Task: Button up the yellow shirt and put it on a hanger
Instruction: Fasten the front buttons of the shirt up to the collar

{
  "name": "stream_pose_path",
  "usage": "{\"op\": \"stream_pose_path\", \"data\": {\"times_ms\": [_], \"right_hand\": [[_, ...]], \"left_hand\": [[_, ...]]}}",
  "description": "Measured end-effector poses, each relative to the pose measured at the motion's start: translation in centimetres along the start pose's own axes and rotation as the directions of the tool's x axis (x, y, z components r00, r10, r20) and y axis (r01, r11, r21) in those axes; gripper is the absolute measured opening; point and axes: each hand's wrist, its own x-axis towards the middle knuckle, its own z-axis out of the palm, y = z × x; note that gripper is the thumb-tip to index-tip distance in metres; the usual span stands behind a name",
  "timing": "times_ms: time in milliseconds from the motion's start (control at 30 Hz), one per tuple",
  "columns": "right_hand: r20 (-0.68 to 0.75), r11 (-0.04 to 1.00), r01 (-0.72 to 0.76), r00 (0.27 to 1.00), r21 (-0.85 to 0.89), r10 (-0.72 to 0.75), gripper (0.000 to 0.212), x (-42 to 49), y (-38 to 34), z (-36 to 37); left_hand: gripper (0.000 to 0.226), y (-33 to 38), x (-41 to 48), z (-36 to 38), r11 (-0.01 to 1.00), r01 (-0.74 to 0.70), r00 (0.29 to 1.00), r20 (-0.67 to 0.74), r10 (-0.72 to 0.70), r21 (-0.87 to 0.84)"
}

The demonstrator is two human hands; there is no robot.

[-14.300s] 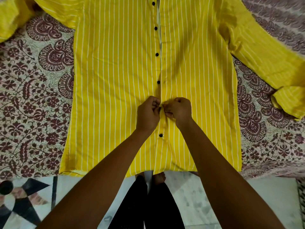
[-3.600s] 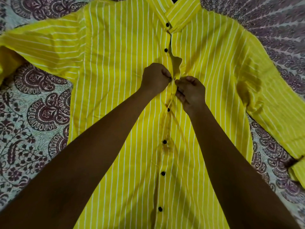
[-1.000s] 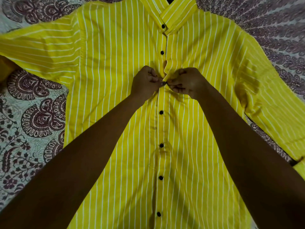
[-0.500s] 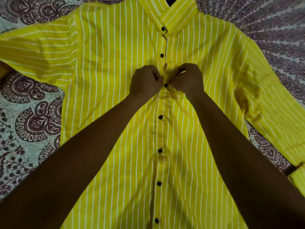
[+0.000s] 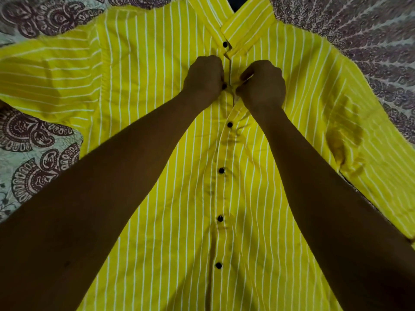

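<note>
A home bedroom, judging by the paisley-printed bedsheet (image 5: 38, 140) spread underneath.

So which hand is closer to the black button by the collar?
Left. The left hand is just below the collar button, slightly left; the right hand is lower, farther to its right. Both pinch the shirt.
</note>
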Motion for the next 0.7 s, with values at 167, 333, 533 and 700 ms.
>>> {"op": "stream_pose_path", "data": {"times_ms": [167,333,533,700], "right_hand": [[0.216,0.66,-0.322,0.946,0.679,0.24,0.026,0.9,0.3,-1.0],[0.368,0.301,-0.431,0.897,0.851,0.246,0.031,0.1,0.3,-0.1],[0.357,0.268,-0.416,0.902,0.869,0.243,0.03,-0.2,0.7,0.7],[0.231,0.35,-0.303,0.945,0.886,0.233,0.032,-0.6,1.0,1.3]], "left_hand": [[0.005,0.2,0.1,0.6,0.957,0.082,0.997,0.015,-0.081,-0.278],[0.023,0.0,0.0,0.7,0.745,0.223,0.975,0.127,-0.185,-0.628],[0.008,0.0,-0.4,0.7,0.731,0.181,0.983,0.106,-0.148,-0.658],[0.013,-0.1,-0.9,1.3,0.769,0.105,0.993,0.025,-0.116,-0.63]]}}
